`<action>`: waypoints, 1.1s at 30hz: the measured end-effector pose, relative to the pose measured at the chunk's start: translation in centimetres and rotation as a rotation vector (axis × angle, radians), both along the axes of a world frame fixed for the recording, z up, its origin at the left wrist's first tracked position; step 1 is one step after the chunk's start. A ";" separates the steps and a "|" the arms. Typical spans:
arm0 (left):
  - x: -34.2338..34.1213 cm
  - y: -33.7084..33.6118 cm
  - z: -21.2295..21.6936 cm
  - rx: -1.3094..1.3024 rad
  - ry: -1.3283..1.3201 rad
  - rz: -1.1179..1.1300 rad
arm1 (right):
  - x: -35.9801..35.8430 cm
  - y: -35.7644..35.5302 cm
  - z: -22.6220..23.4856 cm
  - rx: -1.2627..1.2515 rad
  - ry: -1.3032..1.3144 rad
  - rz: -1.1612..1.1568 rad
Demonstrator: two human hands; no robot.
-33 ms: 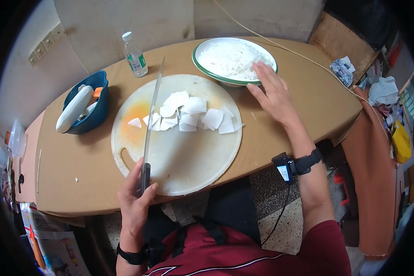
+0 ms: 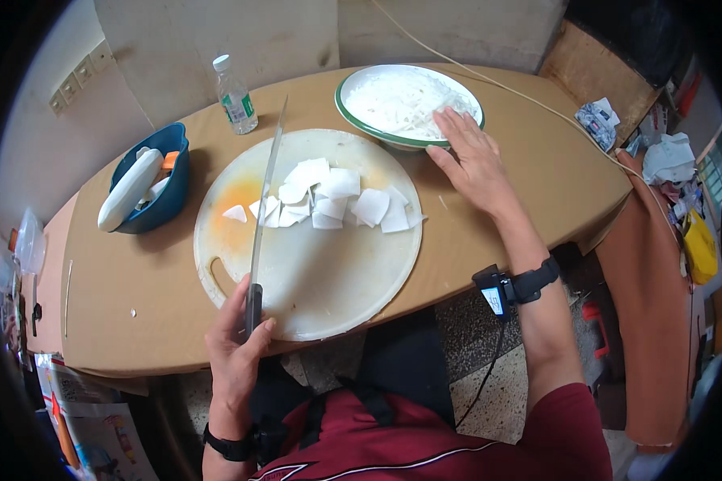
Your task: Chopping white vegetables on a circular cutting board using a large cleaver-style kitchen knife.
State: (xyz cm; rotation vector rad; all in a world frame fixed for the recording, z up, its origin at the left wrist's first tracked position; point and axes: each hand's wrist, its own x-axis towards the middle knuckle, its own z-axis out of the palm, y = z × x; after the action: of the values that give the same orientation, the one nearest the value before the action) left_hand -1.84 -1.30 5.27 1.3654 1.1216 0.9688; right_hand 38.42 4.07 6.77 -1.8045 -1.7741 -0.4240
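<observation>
bowl (image 2: 340, 103) upper centre: white shreds (image 2: 393, 100) | basin (image 2: 176, 196) left: white root (image 2: 131, 190), orange chunk (image 2: 170, 160) | left hand (image 2: 237, 341): fingers wrapped round knife (image 2: 260, 224), centre-left; slices (image 2: 341, 183) right of blade | right hand (image 2: 477, 164): fingers extended, empty, by shreds, contact unclear

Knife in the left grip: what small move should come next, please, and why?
I would probably bring the open right grip from the bowl to the white slices on the cutting board: the left grip holds the knife over it, no hand touches these slices, and the right grip seems to hold nothing.
</observation>
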 end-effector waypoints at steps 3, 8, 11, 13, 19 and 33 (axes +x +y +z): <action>-0.3 -0.1 0.1 -0.041 -0.005 -0.018 | 0.0 0.2 0.4 -0.016 0.041 0.021; -0.2 0.2 -0.6 0.014 0.052 -0.003 | 0.2 -2.2 1.3 0.232 0.169 0.033; -0.2 0.1 -0.5 -0.009 0.009 -0.013 | -0.2 -4.2 1.2 0.240 0.308 -0.004; -0.2 0.1 -0.3 -0.007 -0.022 -0.021 | -0.4 -5.3 0.2 -0.162 0.453 -0.052; 0.0 0.3 -0.8 0.026 -0.034 -0.012 | -2.1 -5.6 -2.2 -0.348 0.132 -0.118; -0.1 -0.1 -0.2 0.020 -0.004 -0.004 | -0.8 -4.8 -1.9 -0.256 0.404 -0.063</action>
State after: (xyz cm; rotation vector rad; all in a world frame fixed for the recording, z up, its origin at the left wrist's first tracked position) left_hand -1.99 -1.36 5.05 1.3810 1.1084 0.9820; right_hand 37.59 -0.71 4.90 -1.9557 -1.5415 0.1478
